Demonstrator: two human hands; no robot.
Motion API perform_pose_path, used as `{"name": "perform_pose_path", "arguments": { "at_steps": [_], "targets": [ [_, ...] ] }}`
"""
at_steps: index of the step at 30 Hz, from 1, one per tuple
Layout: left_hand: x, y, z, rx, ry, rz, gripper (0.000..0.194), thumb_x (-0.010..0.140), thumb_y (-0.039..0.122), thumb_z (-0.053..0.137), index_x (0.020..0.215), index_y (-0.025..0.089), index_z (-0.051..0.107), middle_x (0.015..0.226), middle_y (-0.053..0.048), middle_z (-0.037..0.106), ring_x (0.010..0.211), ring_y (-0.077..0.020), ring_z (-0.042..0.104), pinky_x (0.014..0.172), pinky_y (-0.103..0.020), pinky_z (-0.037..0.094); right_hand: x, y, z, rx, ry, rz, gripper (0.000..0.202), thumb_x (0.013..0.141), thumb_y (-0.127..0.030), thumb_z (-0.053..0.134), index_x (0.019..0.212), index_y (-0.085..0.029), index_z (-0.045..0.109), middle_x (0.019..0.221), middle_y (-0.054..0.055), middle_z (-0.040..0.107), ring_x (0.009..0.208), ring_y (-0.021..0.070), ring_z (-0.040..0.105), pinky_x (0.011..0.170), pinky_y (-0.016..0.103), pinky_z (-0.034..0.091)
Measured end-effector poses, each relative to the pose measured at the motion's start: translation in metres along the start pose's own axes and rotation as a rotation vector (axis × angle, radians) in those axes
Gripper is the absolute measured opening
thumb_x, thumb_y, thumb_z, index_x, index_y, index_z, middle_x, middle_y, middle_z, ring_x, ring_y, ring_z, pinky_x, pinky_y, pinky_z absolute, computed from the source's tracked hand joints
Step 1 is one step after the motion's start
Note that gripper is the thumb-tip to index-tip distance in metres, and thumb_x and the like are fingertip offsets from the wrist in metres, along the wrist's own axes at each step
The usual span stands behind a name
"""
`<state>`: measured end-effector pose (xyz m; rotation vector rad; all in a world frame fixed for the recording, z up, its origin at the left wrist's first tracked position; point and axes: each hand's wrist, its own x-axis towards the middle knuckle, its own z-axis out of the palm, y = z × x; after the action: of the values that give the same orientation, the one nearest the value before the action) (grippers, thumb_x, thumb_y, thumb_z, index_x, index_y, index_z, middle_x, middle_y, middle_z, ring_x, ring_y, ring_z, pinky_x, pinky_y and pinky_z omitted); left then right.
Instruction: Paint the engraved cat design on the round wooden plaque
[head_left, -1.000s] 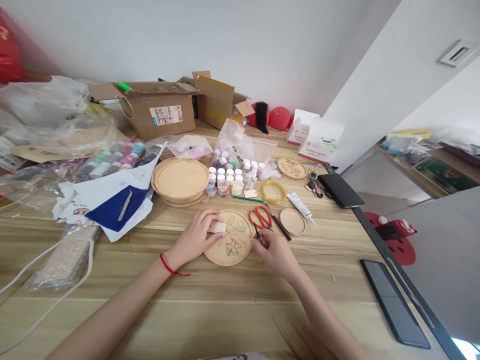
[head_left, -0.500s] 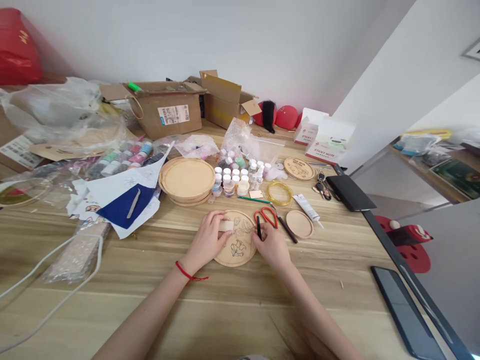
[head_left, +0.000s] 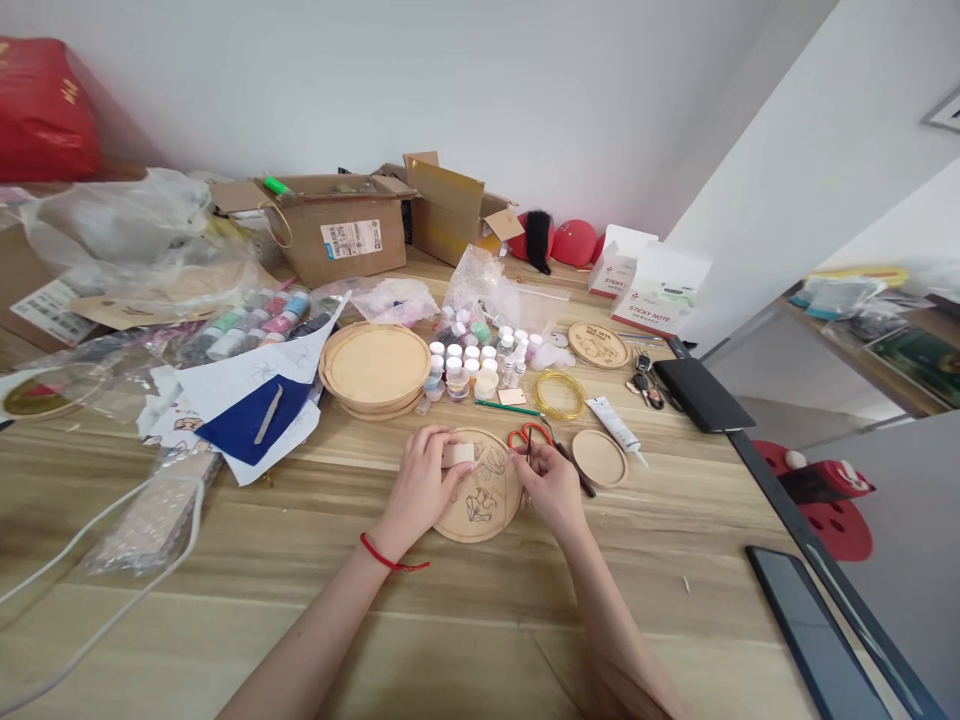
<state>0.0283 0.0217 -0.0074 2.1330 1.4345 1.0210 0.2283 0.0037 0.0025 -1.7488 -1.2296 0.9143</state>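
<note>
Round board (head_left: pixel 504 512): pale wood with line drawings on its face, flat on the table (head_left: pixel 465 640), between the two hands
Left hand (head_left: pixel 426 478): thumb and fingers closed on a pale block (head_left: pixel 459 455), held over the upper left part of the board; red cord bracelet (head_left: pixel 388 563) at the wrist
Right hand (head_left: pixel 553 487): fingers pinched about a slim black tool (head_left: pixel 529 443), exact type too small to tell; fingertips at the board's right edge, contact with it cannot be told
Scissors (head_left: pixel 538 427): red handles, just beyond the right hand, partly hidden by it
Dark-handled tool (head_left: pixel 576 470): lying aslant between scissors and small round tray (head_left: pixel 600 458)
White tube (head_left: pixel 615 428): aslant, just behind the tray
Gold wire coil (head_left: pixel 559 413): one ring, to the left of the tube
Green pencil (head_left: pixel 506 407): flat, in front of a small pale card (head_left: pixel 513 397)
White-lidded jars (head_left: pixel 471 365): grouped in close rows, contents of several colours
Stacked round plates (head_left: pixel 375 362): pale wood, just left of the jars
Tweezers (head_left: pixel 268 412): metal, on a blue cloth (head_left: pixel 240 430), itself on white paper sheets (head_left: pixel 304 432)
Engraved plaque (head_left: pixel 598 345): round, wooden, beyond the coil
Keys (head_left: pixel 646 385): between plaque and black case (head_left: pixel 703 395)
Phone (head_left: pixel 817 640): near the table's right edge
Cardboard boxes (head_left: pixel 307 240): two, open, near the wall
</note>
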Motion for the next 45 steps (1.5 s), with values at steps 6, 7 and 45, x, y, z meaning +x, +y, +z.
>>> {"name": "perform_pose_path", "arguments": {
  "at_steps": [6,7,45],
  "targets": [
    [-0.002,-0.003,-0.014,0.015,-0.091,0.047,0.046,0.084,0.042,0.068,0.122,0.025,0.05,0.133,-0.01,0.052,0.128,-0.0303,0.046,0.108,-0.054,0.039,-0.007,0.015,-0.007,0.068,-0.109,0.023,0.048,0.08,-0.061,0.057,0.093,-0.016,0.064,0.049,-0.006,0.042,0.039,0.0132,0.039,0.039,0.026,0.032],
    [-0.005,-0.005,-0.015,0.035,-0.118,0.047,0.062,0.078,0.048,0.072,0.13,0.025,0.046,0.138,-0.012,0.049,0.131,-0.0326,0.043,0.109,-0.056,0.036,-0.008,0.018,-0.008,0.053,-0.101,0.014,0.045,0.081,-0.061,0.057,0.089,-0.017,0.063,0.05,-0.006,0.041,0.04,0.0134,0.039,0.039,0.026,0.031],
    [-0.004,0.015,-0.025,0.308,-0.121,0.044,0.064,0.063,0.055,0.081,0.114,0.022,0.058,0.129,-0.012,0.054,0.12,-0.0351,0.048,0.097,-0.051,0.041,-0.009,0.025,0.009,0.333,0.092,-0.017,0.025,0.081,-0.043,0.061,0.093,-0.022,0.054,0.072,0.003,0.069,0.038,0.0137,0.049,0.037,0.028,0.04]
  ]
}}
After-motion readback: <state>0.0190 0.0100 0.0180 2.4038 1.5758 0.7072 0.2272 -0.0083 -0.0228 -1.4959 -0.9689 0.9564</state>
